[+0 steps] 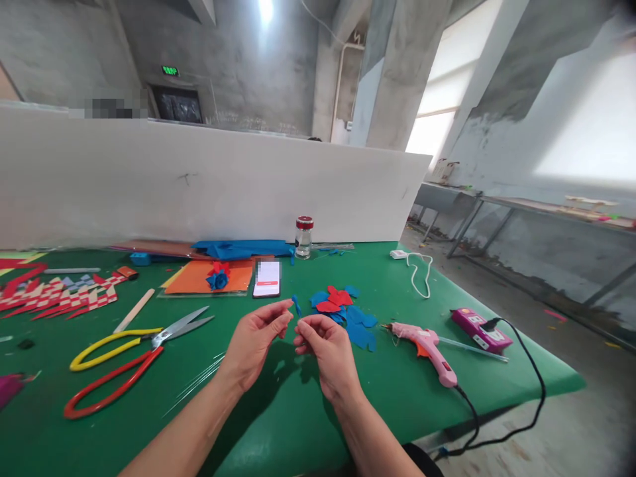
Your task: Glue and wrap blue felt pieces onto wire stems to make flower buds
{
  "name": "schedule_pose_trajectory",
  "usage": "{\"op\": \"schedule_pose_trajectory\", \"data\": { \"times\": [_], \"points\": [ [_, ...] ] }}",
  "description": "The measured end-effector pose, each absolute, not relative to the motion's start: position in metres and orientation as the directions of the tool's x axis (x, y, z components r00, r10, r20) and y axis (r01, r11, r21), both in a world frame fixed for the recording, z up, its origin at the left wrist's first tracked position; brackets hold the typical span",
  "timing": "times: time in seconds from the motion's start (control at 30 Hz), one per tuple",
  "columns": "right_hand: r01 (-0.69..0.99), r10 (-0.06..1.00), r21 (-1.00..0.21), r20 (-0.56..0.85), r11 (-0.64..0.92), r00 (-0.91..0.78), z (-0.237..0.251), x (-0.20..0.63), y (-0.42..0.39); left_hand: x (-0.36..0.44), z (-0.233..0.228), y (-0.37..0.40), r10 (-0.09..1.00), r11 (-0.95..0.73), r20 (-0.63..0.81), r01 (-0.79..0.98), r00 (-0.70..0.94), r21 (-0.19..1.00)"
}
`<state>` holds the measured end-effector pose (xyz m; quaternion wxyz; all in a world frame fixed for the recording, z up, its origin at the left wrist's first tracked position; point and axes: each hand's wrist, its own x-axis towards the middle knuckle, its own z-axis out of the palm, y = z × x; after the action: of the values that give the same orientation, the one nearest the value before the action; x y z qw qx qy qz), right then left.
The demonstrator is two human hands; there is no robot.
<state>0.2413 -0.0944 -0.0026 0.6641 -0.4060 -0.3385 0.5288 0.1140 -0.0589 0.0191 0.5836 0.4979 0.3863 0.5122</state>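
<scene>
Low in the middle of the frame, above the green desk [308, 424], my left hand [256, 344] and my right hand [328, 351] are raised close together. My right-hand fingers [304, 326] are pinched on the lower end of a small blue felt strip [297, 305], which stands nearly upright just between the two hands. My left-hand fingers [282, 311] are drawn together at their tips just beside the strip; I cannot tell whether they touch it. Just beyond my right hand lies a heap of red and blue felt pieces [345, 310]. To the right of it a pink glue gun [428, 346] rests on the desk. Left of my hands lie yellow-handled scissors [144, 339] and red-handled scissors [112, 384]. Farther back sit a phone [267, 279] and a small glass bottle [303, 237].
</scene>
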Motion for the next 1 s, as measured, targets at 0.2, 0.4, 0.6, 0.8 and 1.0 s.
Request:
{"op": "schedule_pose_trajectory", "data": {
  "times": [0.2, 0.4, 0.6, 0.8, 1.0],
  "points": [
    [-0.509, 0.985, -0.859, -0.036, 0.056, 0.169, -0.004, 0.238, -0.095, 0.116, 0.022, -0.062, 0.97, -0.093, 0.116, -0.112, 0.213, 0.989],
    [-0.529, 0.989, -0.848, -0.062, 0.018, 0.133, -0.004, 0.238, -0.095, 0.117, 0.022, -0.063, 0.972, -0.029, 0.061, -0.143, 0.226, 0.989],
    [-0.582, 0.993, -0.812, -0.098, -0.043, 0.062, -0.005, 0.237, -0.097, 0.115, 0.022, -0.064, 0.967, -0.003, 0.052, -0.193, 0.25, 0.981],
    [-0.494, 0.998, -0.867, -0.046, -0.059, -0.038, -0.003, 0.245, -0.097, 0.11, 0.019, -0.062, 0.947, -0.034, 0.101, -0.215, 0.306, 0.976],
    [-0.471, 0.996, -0.881, 0.077, 0.048, -0.042, 0.002, 0.263, -0.094, 0.111, 0.024, -0.068, 0.831, 0.029, 0.042, -0.118, 0.555, 0.993]
  ]
}}
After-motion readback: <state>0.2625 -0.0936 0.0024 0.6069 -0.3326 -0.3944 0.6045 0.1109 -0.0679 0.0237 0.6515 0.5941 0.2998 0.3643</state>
